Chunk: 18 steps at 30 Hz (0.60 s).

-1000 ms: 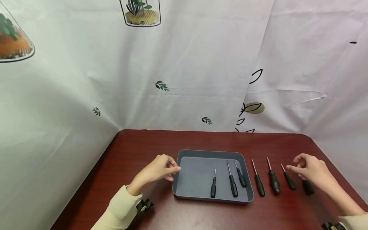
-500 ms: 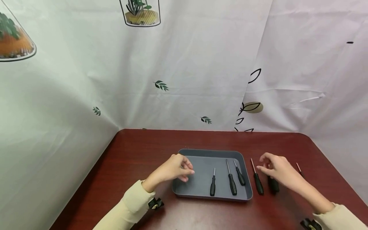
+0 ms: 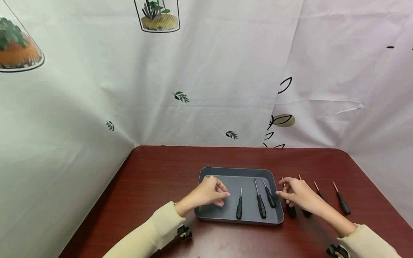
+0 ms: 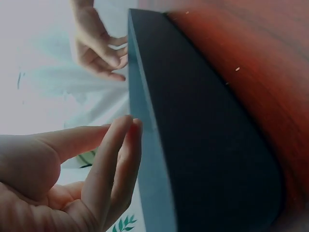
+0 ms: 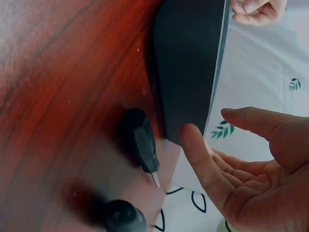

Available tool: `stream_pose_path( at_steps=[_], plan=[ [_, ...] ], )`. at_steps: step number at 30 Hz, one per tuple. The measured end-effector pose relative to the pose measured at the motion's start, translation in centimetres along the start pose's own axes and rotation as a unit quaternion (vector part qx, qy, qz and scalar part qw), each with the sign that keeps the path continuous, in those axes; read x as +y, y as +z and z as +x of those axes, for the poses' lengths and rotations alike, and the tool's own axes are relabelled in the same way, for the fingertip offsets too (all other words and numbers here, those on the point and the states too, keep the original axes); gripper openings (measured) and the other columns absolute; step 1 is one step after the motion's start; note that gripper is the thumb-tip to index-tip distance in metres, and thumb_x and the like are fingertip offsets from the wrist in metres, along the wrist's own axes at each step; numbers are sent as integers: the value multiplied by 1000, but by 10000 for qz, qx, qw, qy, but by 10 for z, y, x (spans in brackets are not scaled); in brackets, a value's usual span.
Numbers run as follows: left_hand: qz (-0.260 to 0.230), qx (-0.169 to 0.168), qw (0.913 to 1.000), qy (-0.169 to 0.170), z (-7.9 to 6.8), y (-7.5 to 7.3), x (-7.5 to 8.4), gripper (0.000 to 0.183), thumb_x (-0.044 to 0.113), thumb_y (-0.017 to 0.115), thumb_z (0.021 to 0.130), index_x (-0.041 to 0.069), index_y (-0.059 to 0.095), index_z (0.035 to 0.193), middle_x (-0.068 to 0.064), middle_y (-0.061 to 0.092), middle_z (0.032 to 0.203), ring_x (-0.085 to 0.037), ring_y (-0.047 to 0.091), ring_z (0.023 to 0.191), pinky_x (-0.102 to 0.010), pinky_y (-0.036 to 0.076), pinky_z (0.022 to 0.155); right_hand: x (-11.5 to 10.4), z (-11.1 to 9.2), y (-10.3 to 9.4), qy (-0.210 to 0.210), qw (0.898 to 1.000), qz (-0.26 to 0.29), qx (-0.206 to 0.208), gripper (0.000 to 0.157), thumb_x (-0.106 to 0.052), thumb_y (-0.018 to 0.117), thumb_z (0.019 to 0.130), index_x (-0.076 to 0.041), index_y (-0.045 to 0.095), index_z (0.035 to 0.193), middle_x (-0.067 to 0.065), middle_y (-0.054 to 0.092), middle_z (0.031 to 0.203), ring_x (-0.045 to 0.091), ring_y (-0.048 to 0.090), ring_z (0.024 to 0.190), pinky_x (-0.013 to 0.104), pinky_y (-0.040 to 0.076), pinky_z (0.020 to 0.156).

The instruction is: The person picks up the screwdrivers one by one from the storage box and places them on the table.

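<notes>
My left hand point(image 3: 211, 191) hovers over the left part of a grey tray point(image 3: 222, 216), fingers loosely bent and holding nothing. Inside the tray lie three black-handled screwdrivers: a short one point(image 3: 239, 208), a longer one point(image 3: 261, 207) and a tilted one point(image 3: 271, 199) near the right wall. My right hand point(image 3: 298, 193), also without anything in it, is above the table just right of the tray. Beneath it are two partly hidden screwdrivers, one point(image 3: 291, 212) beside the tray and one point(image 3: 306, 213) further right. The right wrist view shows thumb and index finger apart, a screwdriver handle point(image 5: 139, 137) below.
Further right on the reddish-brown table point(image 3: 167, 168) lie two more screwdrivers, one point(image 3: 319, 191) partly behind the right forearm and one point(image 3: 343, 205) near the right edge. A white printed cloth point(image 3: 206, 79) hangs behind and around the table.
My right hand has moved left from the rightmost screwdrivers to beside the tray. My left hand has moved right, from the tray's left edge to over its inside. The screwdrivers have stayed put.
</notes>
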State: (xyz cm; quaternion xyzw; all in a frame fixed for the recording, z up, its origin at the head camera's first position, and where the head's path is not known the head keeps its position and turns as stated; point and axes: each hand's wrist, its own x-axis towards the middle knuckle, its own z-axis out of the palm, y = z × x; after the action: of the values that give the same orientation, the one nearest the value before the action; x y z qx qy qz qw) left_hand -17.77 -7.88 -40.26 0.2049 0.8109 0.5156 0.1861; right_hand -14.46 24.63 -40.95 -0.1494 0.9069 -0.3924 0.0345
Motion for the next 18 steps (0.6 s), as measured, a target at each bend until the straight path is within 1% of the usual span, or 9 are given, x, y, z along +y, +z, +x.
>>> stream_pose_path(
  at_steps=[5,9,12,16,18],
  plan=[
    [436,60,9990,-5,2,11,-2,12,6,77,87,-3,74,81,-14,70,66,-18,69,52,-25,59,53,1,1,5,73,9995,238,-205,41,-9,71,92,20,54,115,4,58,73,17,63,55,26,57,48],
    [464,92,9989,-40,4,21,-3,12,6,79,86,-2,75,79,-11,70,64,-17,68,50,-24,59,53,2,2,8,89,9991,230,-358,46,-11,71,93,23,51,119,3,59,72,18,64,55,27,57,49],
    [590,141,9982,-21,6,25,-4,11,6,81,84,0,73,81,-7,70,63,-14,68,50,-22,59,60,3,2,10,101,9992,164,-360,47,-10,71,92,23,51,118,3,58,71,17,64,54,26,56,49],
    [1081,201,9939,21,8,28,-5,19,11,85,81,0,70,86,3,68,59,-8,66,50,-19,57,70,1,3,11,98,9994,136,-316,45,-8,72,91,24,52,116,4,59,71,17,64,54,25,56,48],
    [1298,199,9913,-24,8,29,-6,22,15,85,81,0,70,88,4,67,55,-6,65,49,-21,56,73,0,4,11,105,9993,183,-299,44,-6,71,91,24,52,116,4,60,72,17,65,53,26,57,48]
  ],
)
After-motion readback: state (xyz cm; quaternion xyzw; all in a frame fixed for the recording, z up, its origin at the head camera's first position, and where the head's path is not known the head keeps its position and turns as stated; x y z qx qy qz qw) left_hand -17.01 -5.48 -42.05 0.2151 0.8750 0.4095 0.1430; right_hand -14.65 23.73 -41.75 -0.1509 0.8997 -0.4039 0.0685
